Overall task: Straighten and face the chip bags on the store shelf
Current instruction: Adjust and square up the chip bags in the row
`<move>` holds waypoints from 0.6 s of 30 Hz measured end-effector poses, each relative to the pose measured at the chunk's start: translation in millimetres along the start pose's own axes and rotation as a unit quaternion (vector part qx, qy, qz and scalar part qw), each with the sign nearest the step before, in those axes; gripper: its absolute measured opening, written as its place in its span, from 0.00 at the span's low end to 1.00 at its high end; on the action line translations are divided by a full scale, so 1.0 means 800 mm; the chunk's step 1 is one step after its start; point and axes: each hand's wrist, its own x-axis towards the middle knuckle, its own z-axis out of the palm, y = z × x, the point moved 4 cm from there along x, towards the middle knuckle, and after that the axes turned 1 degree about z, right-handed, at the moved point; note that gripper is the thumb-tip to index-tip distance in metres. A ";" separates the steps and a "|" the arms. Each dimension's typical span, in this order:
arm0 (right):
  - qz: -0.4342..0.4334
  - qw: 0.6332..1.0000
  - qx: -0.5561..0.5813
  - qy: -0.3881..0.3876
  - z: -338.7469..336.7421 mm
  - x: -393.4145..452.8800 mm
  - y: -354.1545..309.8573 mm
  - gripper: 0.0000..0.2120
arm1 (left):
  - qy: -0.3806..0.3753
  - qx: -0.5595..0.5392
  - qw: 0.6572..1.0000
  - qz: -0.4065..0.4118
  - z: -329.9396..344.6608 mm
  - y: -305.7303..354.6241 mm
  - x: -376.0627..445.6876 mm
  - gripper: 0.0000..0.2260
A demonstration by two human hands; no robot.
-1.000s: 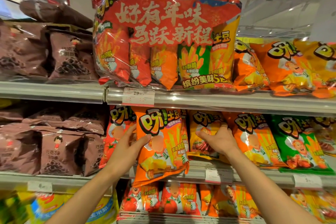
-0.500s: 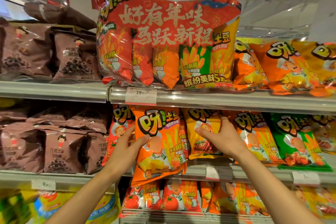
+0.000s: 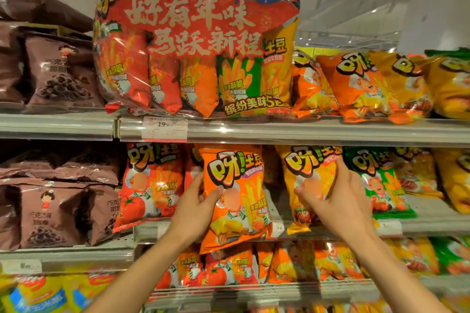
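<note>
Left hand [image 3: 195,207] fingers clamp the orange chip bag [image 3: 236,198]'s left edge; right hand [image 3: 335,201] fingers, spread, grip the yellow chip bag [image 3: 305,185].

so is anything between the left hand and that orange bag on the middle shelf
Nothing visible. The left hand is already on the orange bag, thumb across its front and fingers behind its left edge. The red tomato bag stands just left of it, beside the hand, not in between.

Bright overhead store light throws glare on the glossy multipack [image 3: 195,53] and the shelf rail [image 3: 279,132]. Wide-angle bending curves the edges, and the lower corners smear with blur.
</note>
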 end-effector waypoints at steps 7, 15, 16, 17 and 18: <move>0.003 1.000 0.013 0.006 -0.012 0.020 0.062 0.52 | 0.031 0.054 0.998 -0.012 0.067 0.019 0.036 0.22; -0.005 0.999 0.046 -0.012 -0.021 0.049 0.117 0.53 | 0.024 0.132 0.990 -0.049 0.130 0.006 0.086 0.28; -0.008 0.999 0.048 -0.012 -0.022 0.051 0.121 0.53 | 0.015 0.141 0.988 -0.063 0.136 0.003 0.090 0.29; -0.011 0.999 0.047 -0.014 -0.022 0.052 0.125 0.53 | 0.007 0.162 0.984 -0.075 0.142 0.000 0.094 0.29; -0.013 0.999 0.046 -0.017 -0.020 0.053 0.128 0.53 | 0.004 0.194 0.978 -0.078 0.146 0.000 0.094 0.29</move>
